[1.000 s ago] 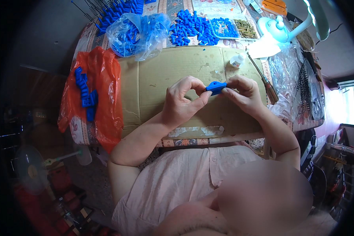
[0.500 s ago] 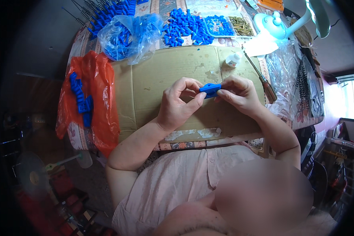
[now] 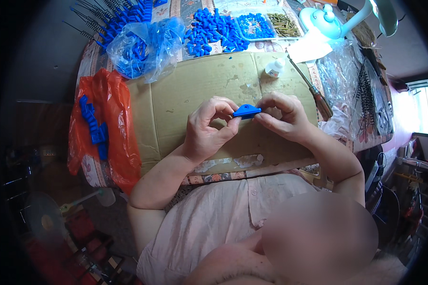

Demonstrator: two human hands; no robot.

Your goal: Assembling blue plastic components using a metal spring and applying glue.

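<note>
Above the cardboard sheet (image 3: 176, 123) I hold a small blue plastic part (image 3: 247, 111), flat along one edge with a rounded hump and a hole. My left hand (image 3: 210, 124) pinches its left end between thumb and fingertips. At the other end, the thumb and index finger of my right hand (image 3: 284, 116) grip the same part. A small white bottle (image 3: 274, 69) stands upright beyond my right hand. To its right lies a screwdriver (image 3: 314, 89) with a brown handle.
Loose blue plastic pieces (image 3: 216, 31) lie at the back beside a divided tray (image 3: 257, 39) of small blue parts and brass-coloured pins. A clear bag (image 3: 145, 52) and a red bag (image 3: 121, 109) with blue parts are at left. A lamp (image 3: 325, 21) stands back right.
The blue part has been tilted, so its humped side now shows above a flat edge. Both hands still hold it. The whole view has shifted slightly.
</note>
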